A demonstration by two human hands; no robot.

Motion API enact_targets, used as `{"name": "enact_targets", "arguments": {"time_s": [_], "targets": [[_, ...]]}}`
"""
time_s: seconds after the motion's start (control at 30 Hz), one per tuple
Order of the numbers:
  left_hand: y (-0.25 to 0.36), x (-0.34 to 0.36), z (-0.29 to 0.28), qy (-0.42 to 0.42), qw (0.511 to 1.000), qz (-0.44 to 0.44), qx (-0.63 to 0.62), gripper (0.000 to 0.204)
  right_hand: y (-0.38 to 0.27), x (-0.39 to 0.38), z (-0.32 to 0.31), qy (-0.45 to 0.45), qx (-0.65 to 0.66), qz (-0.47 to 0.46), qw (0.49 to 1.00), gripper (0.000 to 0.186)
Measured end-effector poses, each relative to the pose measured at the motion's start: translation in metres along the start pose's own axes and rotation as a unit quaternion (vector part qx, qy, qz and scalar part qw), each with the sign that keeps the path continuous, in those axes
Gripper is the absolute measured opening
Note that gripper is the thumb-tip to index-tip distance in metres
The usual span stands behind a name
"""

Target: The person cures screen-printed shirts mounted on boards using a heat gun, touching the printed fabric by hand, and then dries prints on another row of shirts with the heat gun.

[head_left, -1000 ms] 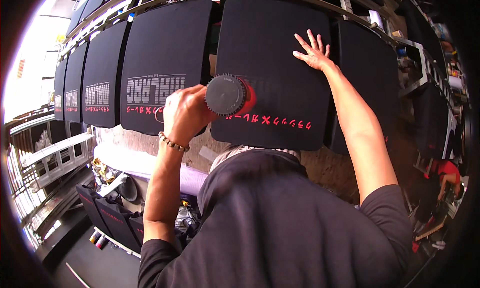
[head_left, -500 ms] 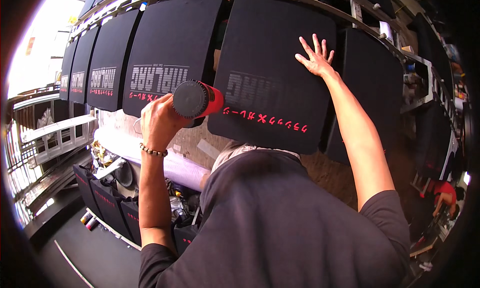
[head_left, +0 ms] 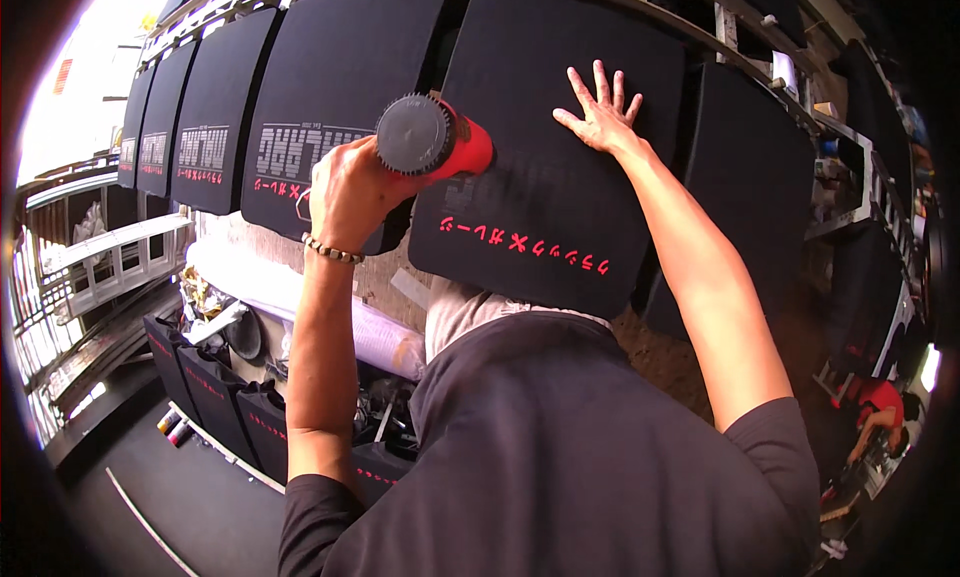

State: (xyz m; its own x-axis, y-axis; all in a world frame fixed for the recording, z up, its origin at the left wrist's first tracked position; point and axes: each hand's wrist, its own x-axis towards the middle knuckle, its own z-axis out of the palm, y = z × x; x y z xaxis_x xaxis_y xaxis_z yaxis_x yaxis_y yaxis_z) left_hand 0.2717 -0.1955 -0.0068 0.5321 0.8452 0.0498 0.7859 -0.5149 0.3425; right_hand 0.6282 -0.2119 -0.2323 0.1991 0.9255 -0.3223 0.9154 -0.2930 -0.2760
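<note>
In the head view, the left hand (head_left: 345, 192) is closed around a red tool (head_left: 468, 142) with a round, dark grey end; most of its fingers are hidden, and the grip itself is hard to make out. The tool sits over the left part of a black panel (head_left: 560, 67) in front of the person, its red barrel slanting to the right and its round end facing up. The left forearm runs almost straight away from the near edge, with a beaded bracelet (head_left: 333, 250) at the wrist. The right hand (head_left: 603, 117) is spread wide, palm down on the right part of the same panel, fingers pointing to the far side — it holds nothing, thumb stretched out to the left. The right arm reaches in from the near right, slanting far and left across the panel's right edge. Red lettering (head_left: 525, 242) crosses the panel's near part, with a fainter grey print (head_left: 465, 192) just beyond it — partly in shadow. Another black panel (head_left: 345, 52) stands just to the left, and a pale pinkish roll (head_left: 375, 342) lies near, left of the person.
</note>
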Motion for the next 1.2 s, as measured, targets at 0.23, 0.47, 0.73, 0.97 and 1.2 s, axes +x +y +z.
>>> {"name": "enact_targets", "arguments": {"time_s": [0.23,0.47,0.73,0.97,1.2], "targets": [[-0.021,0.026,-0.004,0.028,0.999,0.024,0.002,0.042,-0.003,0.002,-0.005,-0.016,0.002,0.019,1.000,0.093],[-0.061,0.020,-0.032,-0.038,0.999,0.022,0.018,0.038,-0.003,0.003,-0.003,-0.010,-0.019,0.049,0.999,0.093],[-0.079,0.020,-0.025,-0.034,0.996,0.069,-0.050,0.037,-0.019,0.001,-0.001,-0.012,-0.014,0.078,0.997,0.091],[-0.069,0.002,-0.017,-0.062,0.990,0.113,-0.060,0.038,-0.026,-0.003,0.011,0.006,-0.009,0.106,0.994,0.089],[-0.079,-0.025,-0.033,-0.075,0.992,0.093,-0.030,0.035,-0.027,-0.004,0.011,0.012,-0.006,0.112,0.994,0.088]]}}
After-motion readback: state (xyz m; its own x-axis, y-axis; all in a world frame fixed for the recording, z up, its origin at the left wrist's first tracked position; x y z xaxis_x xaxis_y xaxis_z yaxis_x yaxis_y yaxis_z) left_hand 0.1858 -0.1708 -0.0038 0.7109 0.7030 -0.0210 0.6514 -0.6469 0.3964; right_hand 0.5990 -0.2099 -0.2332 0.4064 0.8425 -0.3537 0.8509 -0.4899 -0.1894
